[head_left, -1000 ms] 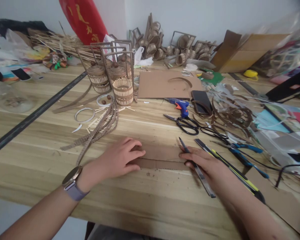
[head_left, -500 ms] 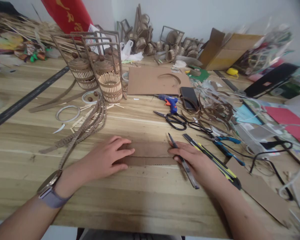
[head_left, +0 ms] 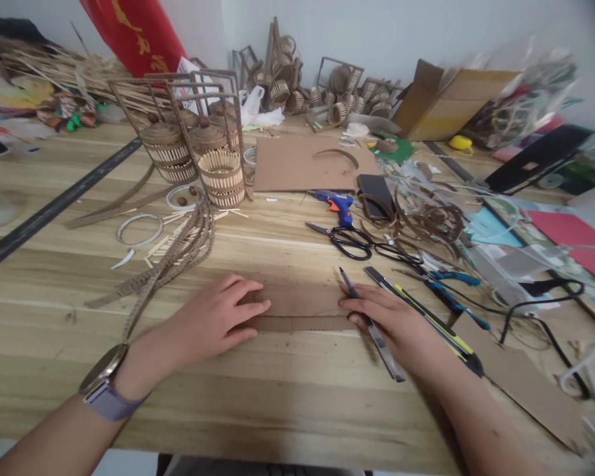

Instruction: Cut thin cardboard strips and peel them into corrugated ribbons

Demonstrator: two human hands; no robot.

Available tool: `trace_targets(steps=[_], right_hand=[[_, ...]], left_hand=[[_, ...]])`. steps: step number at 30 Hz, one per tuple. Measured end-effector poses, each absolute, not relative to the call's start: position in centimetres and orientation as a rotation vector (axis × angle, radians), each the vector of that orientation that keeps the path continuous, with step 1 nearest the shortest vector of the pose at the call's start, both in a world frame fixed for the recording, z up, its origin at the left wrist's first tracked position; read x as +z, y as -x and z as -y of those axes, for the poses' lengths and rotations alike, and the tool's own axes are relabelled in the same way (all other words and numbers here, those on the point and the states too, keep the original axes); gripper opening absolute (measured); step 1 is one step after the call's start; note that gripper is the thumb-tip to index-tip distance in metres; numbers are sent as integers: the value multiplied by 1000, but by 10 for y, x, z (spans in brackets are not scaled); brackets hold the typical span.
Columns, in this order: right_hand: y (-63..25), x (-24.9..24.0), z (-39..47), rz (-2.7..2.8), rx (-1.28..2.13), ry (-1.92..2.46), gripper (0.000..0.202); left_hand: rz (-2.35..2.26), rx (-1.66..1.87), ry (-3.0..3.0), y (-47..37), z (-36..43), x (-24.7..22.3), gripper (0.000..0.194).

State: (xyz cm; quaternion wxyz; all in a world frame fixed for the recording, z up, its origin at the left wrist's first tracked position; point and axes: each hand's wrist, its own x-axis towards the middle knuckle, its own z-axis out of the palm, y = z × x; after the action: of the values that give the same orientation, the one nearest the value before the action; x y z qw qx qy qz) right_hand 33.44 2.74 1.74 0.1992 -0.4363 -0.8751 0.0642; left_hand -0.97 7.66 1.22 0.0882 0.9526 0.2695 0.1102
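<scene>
On the table (head_left: 287, 410) my left hand (head_left: 218, 314), loosely spread, and right hand (head_left: 387, 317) are steadying brown cardboard (head_left: 302, 301) between them, its long axis running left to right. I'm seemingly aligning it; the next move is calling for even pressure. My right hand is narrowly gripping a pen-like tool (head_left: 377, 337), tip pointing away leftward.

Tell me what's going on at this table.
Two bare hands are working on flat brown cardboard. The left hand rests spread at one end; the right hand is at the other, with a pen held in it. A yellow-and-black utility knife lies beside the right hand, and scissors and a blue glue gun lie beyond.
</scene>
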Motion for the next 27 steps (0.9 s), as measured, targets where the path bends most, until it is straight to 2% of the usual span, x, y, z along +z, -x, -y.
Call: trace_targets(steps=[10, 21, 27], right_hand=[[-349, 23, -21, 2417, 264, 1270, 21], [-350, 20, -22, 2424, 189, 1283, 24], [-348, 24, -23, 2450, 104, 1254, 25]], left_hand=[[-834, 392, -2771, 15, -79, 6, 36], [-846, 337, -2807, 11, -77, 11, 32], [-765, 437, -2824, 16, -84, 9, 25]])
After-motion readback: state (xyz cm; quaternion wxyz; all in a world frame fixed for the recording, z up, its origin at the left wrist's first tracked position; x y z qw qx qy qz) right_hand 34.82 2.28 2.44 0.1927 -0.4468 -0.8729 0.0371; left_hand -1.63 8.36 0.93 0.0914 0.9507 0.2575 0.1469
